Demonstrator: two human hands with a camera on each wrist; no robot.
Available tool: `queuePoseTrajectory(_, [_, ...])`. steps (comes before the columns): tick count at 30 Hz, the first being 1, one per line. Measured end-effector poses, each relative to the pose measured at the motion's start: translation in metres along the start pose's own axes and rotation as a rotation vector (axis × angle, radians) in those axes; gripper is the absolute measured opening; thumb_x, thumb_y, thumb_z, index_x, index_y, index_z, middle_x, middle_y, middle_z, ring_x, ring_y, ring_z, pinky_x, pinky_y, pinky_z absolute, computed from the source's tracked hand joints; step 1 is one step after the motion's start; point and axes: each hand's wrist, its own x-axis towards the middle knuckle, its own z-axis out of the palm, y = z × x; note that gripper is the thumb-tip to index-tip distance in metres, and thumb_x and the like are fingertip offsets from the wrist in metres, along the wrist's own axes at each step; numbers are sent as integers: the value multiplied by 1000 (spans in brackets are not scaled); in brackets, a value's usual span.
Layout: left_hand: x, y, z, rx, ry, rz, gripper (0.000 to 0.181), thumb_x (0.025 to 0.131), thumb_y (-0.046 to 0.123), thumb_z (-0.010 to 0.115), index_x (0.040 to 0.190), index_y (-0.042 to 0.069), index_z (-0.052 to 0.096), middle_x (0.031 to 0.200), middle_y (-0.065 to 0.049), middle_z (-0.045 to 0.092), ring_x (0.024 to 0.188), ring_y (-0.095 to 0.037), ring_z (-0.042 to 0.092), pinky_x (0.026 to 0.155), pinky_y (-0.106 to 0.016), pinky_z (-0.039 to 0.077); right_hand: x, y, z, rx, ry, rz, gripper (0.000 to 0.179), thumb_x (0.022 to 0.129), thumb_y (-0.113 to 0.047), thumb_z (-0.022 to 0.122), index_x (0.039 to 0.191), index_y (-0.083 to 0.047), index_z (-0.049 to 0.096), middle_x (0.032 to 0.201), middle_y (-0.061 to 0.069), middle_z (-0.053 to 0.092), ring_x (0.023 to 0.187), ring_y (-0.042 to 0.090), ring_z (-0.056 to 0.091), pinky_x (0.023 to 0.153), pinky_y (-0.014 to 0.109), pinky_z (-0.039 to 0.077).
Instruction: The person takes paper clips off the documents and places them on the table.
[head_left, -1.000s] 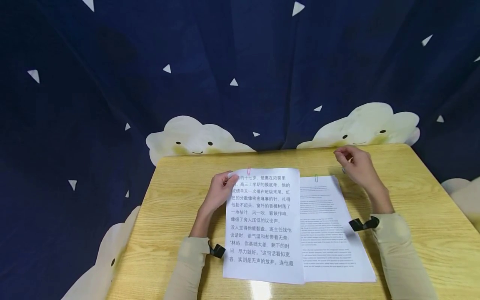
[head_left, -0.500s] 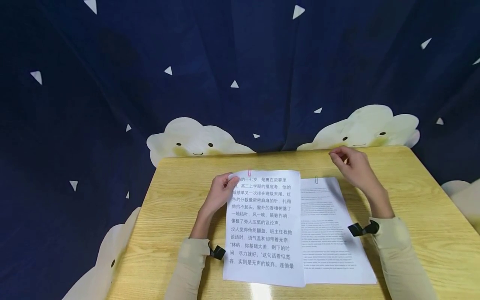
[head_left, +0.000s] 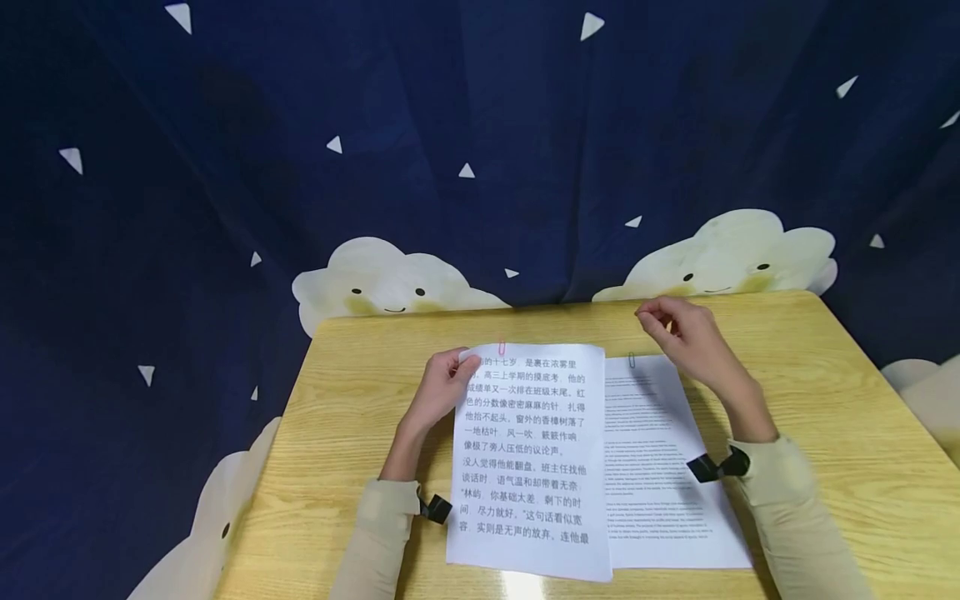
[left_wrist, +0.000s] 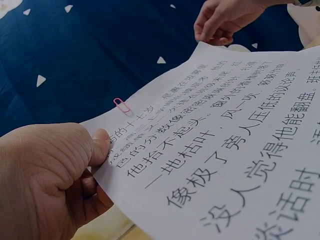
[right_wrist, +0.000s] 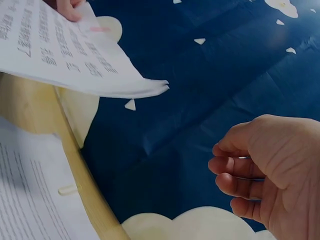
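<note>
My left hand pinches the upper left corner of a stack of white sheets with large Chinese print. Its top end is raised off the table, and a pink paper clip sits on its top edge. Partly under it lies a second stack of sheets in small print, with a green paper clip at the top. Above that stack hovers my right hand, fingers loosely curled, thumb near the index finger. Nothing shows in its grasp in the right wrist view. The raised stack's upper right corner is nearby.
A light wooden table carries the papers, its far edge running just beyond both hands. Behind it hangs a dark blue curtain with white triangles and smiling clouds. Each wrist wears a small black camera mount.
My right hand has moved left, nearer the raised stack's upper right corner. The left-held stack has shifted slightly right and down. A small bluish thing seen earlier beside my right hand no longer shows.
</note>
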Motion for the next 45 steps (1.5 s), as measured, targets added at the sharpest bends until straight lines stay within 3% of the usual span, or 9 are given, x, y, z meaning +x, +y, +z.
queuePoseTrajectory(11, [-1, 8, 3, 5, -19, 6, 27, 110, 17, 55, 101, 0, 74, 80, -11, 72, 62, -18, 65, 54, -24, 47, 1, -20, 17, 79, -49, -99, 10, 103, -2, 63, 105, -6, 72, 84, 3, 69, 72, 10, 57, 65, 21, 43])
queuePoseTrajectory(19, [-2, 15, 9, 5, -49, 9, 27, 110, 18, 55, 100, 1, 74, 81, -11, 71, 65, -20, 66, 56, -25, 49, 0, -31, 25, 80, -117, -66, 13, 107, -9, 59, 110, -9, 72, 86, 0, 68, 77, 11, 57, 67, 26, 45])
queuePoseTrajectory(29, [-5, 19, 14, -40, -92, -24, 32, 111, 25, 54, 111, 1, 75, 87, -14, 75, 69, -22, 71, 61, -26, 54, -1, -38, 34, 103, -143, -121, 12, 103, -4, 65, 109, -9, 74, 99, -1, 73, 78, 11, 57, 68, 26, 47])
queuePoseTrajectory(35, [-7, 22, 16, -38, -97, -31, 32, 111, 25, 54, 112, 1, 75, 87, -13, 75, 70, -22, 72, 61, -27, 54, -3, -43, 38, 135, -180, -155, 9, 100, -5, 69, 105, -11, 74, 91, -5, 70, 76, 9, 57, 67, 27, 47])
queuePoseTrajectory(45, [-8, 27, 20, -15, -98, -18, 30, 111, 21, 53, 110, 1, 75, 86, -10, 75, 69, -21, 71, 61, -27, 54, -4, -56, 41, 150, -261, -109, 9, 98, -13, 75, 106, -11, 74, 93, -7, 71, 82, 9, 65, 73, 30, 54])
